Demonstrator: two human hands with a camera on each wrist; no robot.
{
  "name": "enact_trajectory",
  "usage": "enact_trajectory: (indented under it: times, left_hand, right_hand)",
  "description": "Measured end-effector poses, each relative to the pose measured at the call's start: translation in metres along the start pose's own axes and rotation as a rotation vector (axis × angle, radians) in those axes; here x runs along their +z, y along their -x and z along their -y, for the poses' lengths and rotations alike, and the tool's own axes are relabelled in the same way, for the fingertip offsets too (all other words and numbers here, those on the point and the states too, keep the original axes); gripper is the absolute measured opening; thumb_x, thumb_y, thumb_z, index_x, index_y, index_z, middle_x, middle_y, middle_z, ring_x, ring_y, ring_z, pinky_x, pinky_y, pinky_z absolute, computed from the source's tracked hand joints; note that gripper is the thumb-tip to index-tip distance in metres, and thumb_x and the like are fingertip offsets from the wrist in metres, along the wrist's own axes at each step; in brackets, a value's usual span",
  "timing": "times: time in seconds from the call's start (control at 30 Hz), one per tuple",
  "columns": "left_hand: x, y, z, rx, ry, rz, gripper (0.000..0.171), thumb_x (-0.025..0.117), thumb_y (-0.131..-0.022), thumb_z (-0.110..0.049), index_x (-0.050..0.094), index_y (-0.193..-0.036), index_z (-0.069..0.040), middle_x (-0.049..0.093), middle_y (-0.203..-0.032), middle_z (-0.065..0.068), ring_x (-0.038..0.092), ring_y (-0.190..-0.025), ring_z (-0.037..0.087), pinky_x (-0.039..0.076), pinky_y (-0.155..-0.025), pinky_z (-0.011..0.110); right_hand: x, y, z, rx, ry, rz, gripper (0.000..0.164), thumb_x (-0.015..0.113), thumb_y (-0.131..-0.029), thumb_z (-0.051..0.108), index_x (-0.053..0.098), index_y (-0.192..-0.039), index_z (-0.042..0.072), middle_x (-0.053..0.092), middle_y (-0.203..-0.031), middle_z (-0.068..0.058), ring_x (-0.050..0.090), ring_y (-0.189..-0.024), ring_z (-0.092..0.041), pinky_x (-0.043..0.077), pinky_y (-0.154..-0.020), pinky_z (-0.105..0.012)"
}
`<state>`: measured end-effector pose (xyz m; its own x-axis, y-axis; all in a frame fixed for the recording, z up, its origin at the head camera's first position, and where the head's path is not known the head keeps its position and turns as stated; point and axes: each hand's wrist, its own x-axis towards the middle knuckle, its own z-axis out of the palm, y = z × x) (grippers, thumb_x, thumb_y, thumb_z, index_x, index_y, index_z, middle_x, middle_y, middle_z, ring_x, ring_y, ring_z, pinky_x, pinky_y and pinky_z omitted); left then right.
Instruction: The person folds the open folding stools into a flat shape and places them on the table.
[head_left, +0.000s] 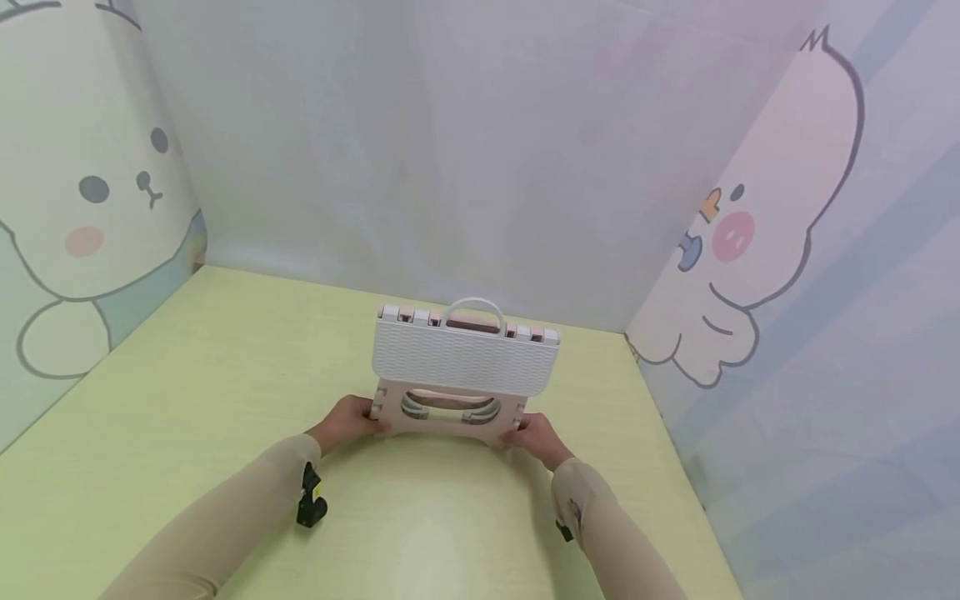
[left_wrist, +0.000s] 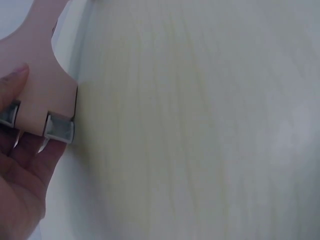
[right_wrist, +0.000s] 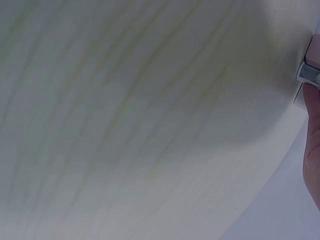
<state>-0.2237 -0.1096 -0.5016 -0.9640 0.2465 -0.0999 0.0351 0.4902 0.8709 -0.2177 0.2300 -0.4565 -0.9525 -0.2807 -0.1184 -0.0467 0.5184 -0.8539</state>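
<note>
The folding stool (head_left: 461, 358) is in front of you, around the middle of the table's width, its white, woven-patterned panel above its pink leg panel (head_left: 450, 427). A white handle (head_left: 474, 301) arches from its top edge. Whether the stool's lower edge touches the table is hard to tell.

Your left hand (head_left: 351, 419) pinches the left side of the pink panel, thumb on the front face and fingers tucked at the edge. Your right hand (head_left: 542, 435) grips the opposite side, closed around the edge; its own wrist view catches only part of it.

Your beige sleeves (head_left: 232, 508) reach across the pale yellow table (head_left: 285, 350), a black device (head_left: 311, 500) at your left cuff. Beyond stands a pale wall (head_left: 390, 150), with cartoon animals on either side.
</note>
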Motion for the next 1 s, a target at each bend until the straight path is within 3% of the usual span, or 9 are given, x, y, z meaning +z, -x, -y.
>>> enact_trajectory:
  times: [0.3,0.57,1.0]
  left_hand:
    - [0.000,0.002,0.000,0.006,0.004,-0.003,0.023,0.074,-0.081,-0.007,0.069,-0.097,0.009,0.070,-0.084,0.012,0.052,-0.068,0.015,0.045,-0.062,0.029]
    - [0.000,0.002,-0.001,0.027,-0.035,-0.003,0.022,0.073,-0.081,-0.006,0.069,-0.096,0.009,0.070,-0.085,0.013,0.053,-0.069,0.015,0.047,-0.064,0.030]
    - [0.000,0.003,-0.001,0.023,-0.021,0.001,0.024,0.073,-0.082,-0.006,0.069,-0.100,0.009,0.071,-0.092,0.015,0.057,-0.072,0.016,0.050,-0.067,0.033]
  right_hand:
    - [0.002,-0.017,-0.029,0.043,0.025,-0.030,0.025,0.074,-0.073,0.002,0.070,-0.096,-0.008,0.072,-0.087,-0.013,0.056,-0.071,-0.009,0.046,-0.067,-0.026]
    - [0.003,-0.016,-0.030,0.025,0.064,-0.037,0.024,0.075,-0.072,0.005,0.072,-0.093,-0.007,0.072,-0.086,-0.012,0.056,-0.071,-0.009,0.046,-0.066,-0.026]
    - [0.003,-0.015,-0.028,0.031,0.065,-0.034,0.024,0.075,-0.074,0.005,0.072,-0.096,-0.005,0.072,-0.090,-0.013,0.058,-0.074,-0.011,0.048,-0.069,-0.028]
